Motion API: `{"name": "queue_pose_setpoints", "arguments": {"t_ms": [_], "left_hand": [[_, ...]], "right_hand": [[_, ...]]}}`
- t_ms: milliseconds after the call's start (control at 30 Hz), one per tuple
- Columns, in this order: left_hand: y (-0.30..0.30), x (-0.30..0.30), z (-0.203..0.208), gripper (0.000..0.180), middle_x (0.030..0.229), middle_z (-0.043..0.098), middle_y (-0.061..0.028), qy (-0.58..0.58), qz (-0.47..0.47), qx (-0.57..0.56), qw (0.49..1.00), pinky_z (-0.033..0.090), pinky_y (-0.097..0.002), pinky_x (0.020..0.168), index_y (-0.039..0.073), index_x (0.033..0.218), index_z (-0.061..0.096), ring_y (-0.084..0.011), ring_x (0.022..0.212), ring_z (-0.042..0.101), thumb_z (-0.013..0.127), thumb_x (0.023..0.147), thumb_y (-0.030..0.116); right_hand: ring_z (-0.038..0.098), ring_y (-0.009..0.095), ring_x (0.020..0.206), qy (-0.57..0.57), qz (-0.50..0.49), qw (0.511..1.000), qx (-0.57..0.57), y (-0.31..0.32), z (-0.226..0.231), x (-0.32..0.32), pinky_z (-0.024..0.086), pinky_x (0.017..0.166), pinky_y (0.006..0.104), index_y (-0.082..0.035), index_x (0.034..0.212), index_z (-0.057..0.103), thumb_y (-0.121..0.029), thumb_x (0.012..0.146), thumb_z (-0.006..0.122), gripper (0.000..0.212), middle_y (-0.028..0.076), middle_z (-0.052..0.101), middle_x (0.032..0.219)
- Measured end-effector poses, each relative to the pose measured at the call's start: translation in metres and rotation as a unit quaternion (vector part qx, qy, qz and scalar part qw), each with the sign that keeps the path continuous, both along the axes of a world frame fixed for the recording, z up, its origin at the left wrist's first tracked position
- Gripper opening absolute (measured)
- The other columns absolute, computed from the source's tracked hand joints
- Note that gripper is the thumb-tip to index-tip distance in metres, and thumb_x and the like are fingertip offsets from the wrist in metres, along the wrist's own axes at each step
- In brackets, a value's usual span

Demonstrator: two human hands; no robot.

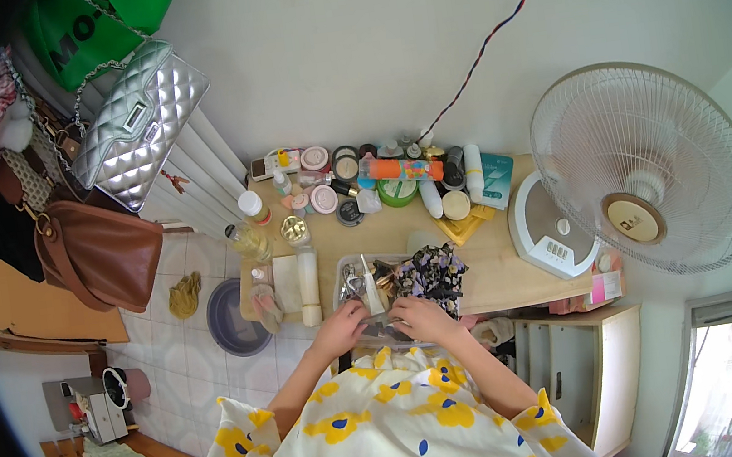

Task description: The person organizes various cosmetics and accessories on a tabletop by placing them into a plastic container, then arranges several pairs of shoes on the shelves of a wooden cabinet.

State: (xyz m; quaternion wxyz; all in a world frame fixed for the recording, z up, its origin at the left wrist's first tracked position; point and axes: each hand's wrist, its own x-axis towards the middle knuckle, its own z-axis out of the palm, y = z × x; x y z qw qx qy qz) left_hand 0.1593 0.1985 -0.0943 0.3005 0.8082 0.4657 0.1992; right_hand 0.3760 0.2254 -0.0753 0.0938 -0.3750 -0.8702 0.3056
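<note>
Both hands, the left hand (341, 325) and right hand (420, 316), curl their fingers on the clear tray (346, 276) near the fan (642, 167), which could tip off the table's (500, 276) edge.

white fan (642, 167), silver bag (138, 119), brown bag (99, 252)

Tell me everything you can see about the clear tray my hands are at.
The tray is a shallow, clear plastic-looking box with no lid, lying flat at the near edge of the wooden table. It holds small metallic and dark items, too small to tell apart. The left hand and right hand rest at its near rim. A dark floral cloth lies against its right side, and a white roll stands apart on its left.
</note>
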Motion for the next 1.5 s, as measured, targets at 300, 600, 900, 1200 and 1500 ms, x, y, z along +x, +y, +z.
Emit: {"name": "queue_pose_setpoints", "arguments": {"t_ms": [300, 600, 900, 1200, 1500], "left_hand": [[0.084, -0.003, 0.022, 0.011, 0.089, 0.052, -0.0122, -0.084, 0.132, 0.043, 0.987, 0.044, -0.0373, 0.063, 0.003, 0.086, 0.052, -0.0327, 0.075, 0.054, 0.05, 0.075, 0.003], [0.183, 0.013, -0.027, 0.038, 0.106, 0.044, -0.0158, -0.054, 0.177, 0.0, 0.983, 0.041, -0.0384, 0.081, 0.002, 0.107, 0.046, -0.0331, 0.096, 0.048, 0.053, 0.069, -0.001], [0.223, 0.038, -0.063, 0.062, 0.123, 0.034, -0.0142, 0.079, 0.171, -0.028, 0.982, 0.041, -0.0445, 0.084, 0.018, 0.12, 0.041, -0.0378, 0.106, 0.04, 0.058, 0.064, 0.001], [0.216, 0.048, -0.081, 0.044, 0.105, 0.045, -0.0165, -0.018, 0.153, -0.021, 0.988, 0.042, -0.0418, 0.078, 0.012, 0.105, 0.049, -0.0376, 0.096, 0.046, 0.061, 0.063, 0.004], [0.194, 0.054, -0.073, 0.039, 0.09, 0.05, -0.0147, -0.162, 0.169, -0.043, 0.971, 0.042, -0.037, 0.075, 0.011, 0.097, 0.053, -0.0339, 0.085, 0.051, 0.063, 0.06, 0.002]], "right_hand": [[0.054, 0.032, 0.082, 0.101, -0.145, 0.984, 0.025, 0.068, 0.025, -0.005, 0.045, 0.07, 0.0359, -0.004, 0.091, 0.056, -0.009, 0.075, 0.054, 0.017, 0.013, 0.054, 0.09], [0.047, 0.034, 0.097, 0.077, -0.209, 0.975, 0.003, 0.131, -0.024, -0.005, 0.041, 0.081, 0.0378, -0.005, 0.105, 0.048, -0.012, 0.075, 0.055, 0.032, 0.015, 0.047, 0.103], [0.047, 0.031, 0.103, -0.256, -0.318, 0.909, -0.088, 0.138, -0.049, 0.012, 0.042, 0.083, 0.0414, -0.009, 0.113, 0.044, -0.031, 0.068, 0.063, 0.054, 0.017, 0.045, 0.11], [0.047, 0.034, 0.106, -0.251, -0.349, 0.88, -0.201, 0.15, -0.053, 0.011, 0.043, 0.084, 0.0408, -0.01, 0.119, 0.038, -0.043, 0.059, 0.07, 0.075, 0.018, 0.036, 0.12], [0.048, 0.035, 0.102, -0.245, -0.346, 0.89, -0.165, 0.158, -0.075, 0.007, 0.042, 0.084, 0.0404, -0.01, 0.117, 0.032, -0.04, 0.055, 0.074, 0.08, 0.022, 0.038, 0.119]]}}
